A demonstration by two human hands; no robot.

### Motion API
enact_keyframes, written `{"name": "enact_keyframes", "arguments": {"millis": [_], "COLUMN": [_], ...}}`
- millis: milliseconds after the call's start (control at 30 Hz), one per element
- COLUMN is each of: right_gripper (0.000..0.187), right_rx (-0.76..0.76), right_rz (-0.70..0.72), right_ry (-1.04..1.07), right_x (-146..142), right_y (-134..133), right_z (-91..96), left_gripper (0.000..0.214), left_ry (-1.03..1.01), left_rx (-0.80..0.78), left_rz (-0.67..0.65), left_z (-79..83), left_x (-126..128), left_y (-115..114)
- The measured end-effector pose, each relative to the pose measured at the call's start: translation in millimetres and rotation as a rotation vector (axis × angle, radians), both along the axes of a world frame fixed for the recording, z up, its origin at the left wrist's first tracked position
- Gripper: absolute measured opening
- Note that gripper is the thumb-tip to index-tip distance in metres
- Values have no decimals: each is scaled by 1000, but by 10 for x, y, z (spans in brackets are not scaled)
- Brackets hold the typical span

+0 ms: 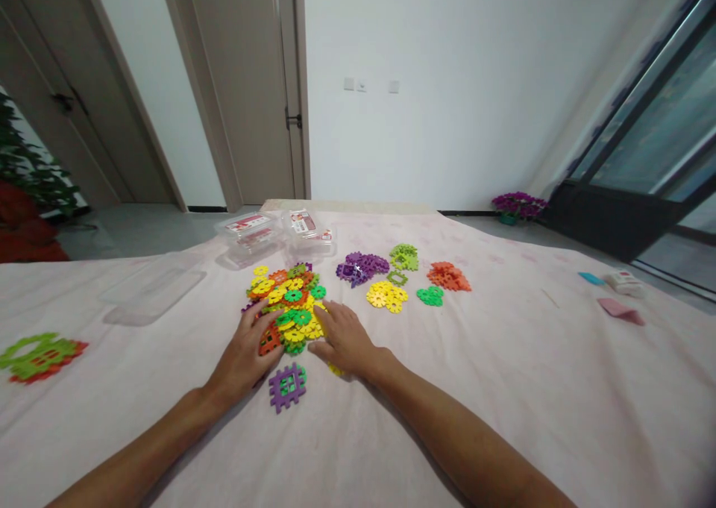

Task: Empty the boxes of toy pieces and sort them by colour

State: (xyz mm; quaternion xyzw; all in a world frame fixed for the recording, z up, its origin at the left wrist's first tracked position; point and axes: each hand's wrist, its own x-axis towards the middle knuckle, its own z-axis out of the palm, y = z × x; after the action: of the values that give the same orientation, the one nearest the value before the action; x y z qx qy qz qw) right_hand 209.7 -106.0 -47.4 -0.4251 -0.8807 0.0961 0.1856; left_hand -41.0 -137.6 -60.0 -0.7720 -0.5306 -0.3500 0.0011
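A mixed heap of coloured plastic snowflake pieces [288,303] lies on the pink cloth [503,389]. My left hand [243,355] rests flat on the heap's near left side, fingers stretched over orange and green pieces. My right hand [344,340] lies flat on the near right side, fingers spread toward yellow pieces. A purple square piece with a green one inside [287,386] lies just in front of my left hand. Neither hand grips anything that I can see.
Sorted small piles sit further back: purple [361,266], light green [403,256], orange [448,276], yellow [386,295], dark green [430,295]. Clear plastic boxes [277,233] and a lid [154,292] lie behind. A green and orange assembly [39,356] is at the far left. Small cards [618,306] lie right.
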Motion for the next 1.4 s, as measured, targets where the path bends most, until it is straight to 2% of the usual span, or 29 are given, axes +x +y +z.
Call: {"name": "enact_keyframes", "arguments": {"millis": [133,300,367,433,533,600,733,833,967,1033,1100,1200,1300,1400], "right_gripper": [70,67,66,61,54,52,47,46,43,37,30,21,20,25], "right_rx": [15,-2,-27,-52,-63,-65,-110,-169,-256,-287,-313,-382,-436,-420], "right_rz": [22,9,-1,-10,-25,-36,-103,-177,-261,-294,-303,-282,-265,-274], "right_ry": [105,287,327,340,344,348,377,417,454,496,574,737,871,921], "right_x": [25,55,72,88,97,91,74,66,46,27,11,6,23,29], "right_y": [53,120,131,132,131,140,194,257,367,432,499,593,662,709], "right_z": [-64,-136,-132,-112,-79,-69,-70,-58,-29,-36,-68,-140,-189,-186], "left_gripper": [48,58,54,51,54,56,58,58,60,64,70,87,113,112], "left_ry": [-74,-57,-43,-77,-149,-125,21,93,44,45,107,259,374,412], "left_rx": [71,10,23,43,-20,-127,-321,-319,-301,-271,-221,-155,-110,-50], "left_rz": [-23,-67,-40,83,323,401,362,305,285,283,220,-25,-183,-170], "left_z": [138,300,324,293,148,34,-86,-81,-20,37,98,131,48,-66], "left_x": [291,507,453,294,-58,-261,-392,-340,-288,-250,-178,-13,153,236], "left_y": [228,509,590,653,717,736,733,724,721,688,588,288,-62,-197]}}
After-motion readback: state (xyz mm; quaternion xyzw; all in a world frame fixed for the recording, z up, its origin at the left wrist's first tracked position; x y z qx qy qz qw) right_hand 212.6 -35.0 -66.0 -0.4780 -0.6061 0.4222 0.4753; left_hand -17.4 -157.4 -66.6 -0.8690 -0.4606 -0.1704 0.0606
